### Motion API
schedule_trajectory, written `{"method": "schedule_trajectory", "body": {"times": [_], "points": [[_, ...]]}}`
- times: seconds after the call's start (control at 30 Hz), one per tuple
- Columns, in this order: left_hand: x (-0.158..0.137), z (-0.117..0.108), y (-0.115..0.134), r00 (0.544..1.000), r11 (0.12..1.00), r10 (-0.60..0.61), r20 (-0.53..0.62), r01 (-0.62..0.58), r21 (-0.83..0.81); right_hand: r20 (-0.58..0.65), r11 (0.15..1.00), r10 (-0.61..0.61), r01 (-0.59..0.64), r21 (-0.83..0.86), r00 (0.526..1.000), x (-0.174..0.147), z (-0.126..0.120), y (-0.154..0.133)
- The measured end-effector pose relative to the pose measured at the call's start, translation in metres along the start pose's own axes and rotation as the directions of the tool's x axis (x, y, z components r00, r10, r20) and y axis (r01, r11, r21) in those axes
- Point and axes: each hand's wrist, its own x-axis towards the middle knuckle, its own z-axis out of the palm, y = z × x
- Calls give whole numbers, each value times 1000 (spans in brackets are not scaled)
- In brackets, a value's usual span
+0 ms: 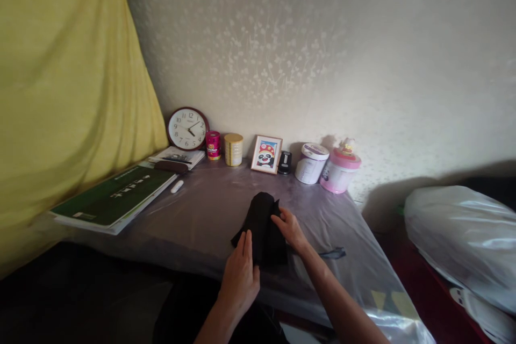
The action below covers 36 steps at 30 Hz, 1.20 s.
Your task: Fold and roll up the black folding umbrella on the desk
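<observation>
1. A folded piece of black soft cloth lies near the middle of the tabletop, which is covered with a clear plastic sheet, just in front of the person.
2. The left hand lies flat with its fingers straight and together, the fingertips resting on the near left edge of the black cloth; its grip is not closed on anything, only pressing down.
3. The right hand rests on the right edge of the cloth, fingers bent over the fold. Whether its grip pinches the fabric or merely touches it, I cannot tell.
4. The cloth looks light, limp and thin, so it will probably sag and unfold if lifted by one corner. It seems neither fragile nor slippery in itself, though it may slide on the smooth plastic sheet. The folded edges at left and right, where the hands lie, look like the best places to take hold.
5. Along the wall at the back stand a round dark-rimmed wall clock, a small red tin, a gold cylindrical tin, a framed panda picture, a white tub and a pink lidded container.
6. At left lies a green-covered book with a small white oblong object beside it, well apart from the cloth.
</observation>
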Motion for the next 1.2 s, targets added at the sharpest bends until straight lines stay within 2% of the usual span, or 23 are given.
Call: {"method": "schedule_trajectory", "body": {"times": [0.2,0.4,0.6,0.73,0.87,1.1,1.2], "points": [[2,3,-10,1000,1000,-8,-8,7,-29,-32,1000,16,-15,20,999,4,23,-23],[3,4,-19,999,999,13,-53,-15,-39,152,991,-7,-14,136,988,-4,38,-39],[4,14,-25,993,999,23,-118,-28,-37,186,983,-101,69,168,977,-14,39,-41],[1,12,-22,989,998,12,-151,-22,-67,259,976,-159,111,188,953,-26,37,-44],[-1,3,-16,987,989,6,-163,-30,-148,253,956,-292,273,109,922,-38,36,-48],[-2,13,-20,989,998,27,-148,-35,-49,236,893,-443,448,35,865,-43,30,-44],[-3,17,-22,987,999,38,-156,-42,-24,188,811,-567,583,-44,802,-38,26,-40]]}}
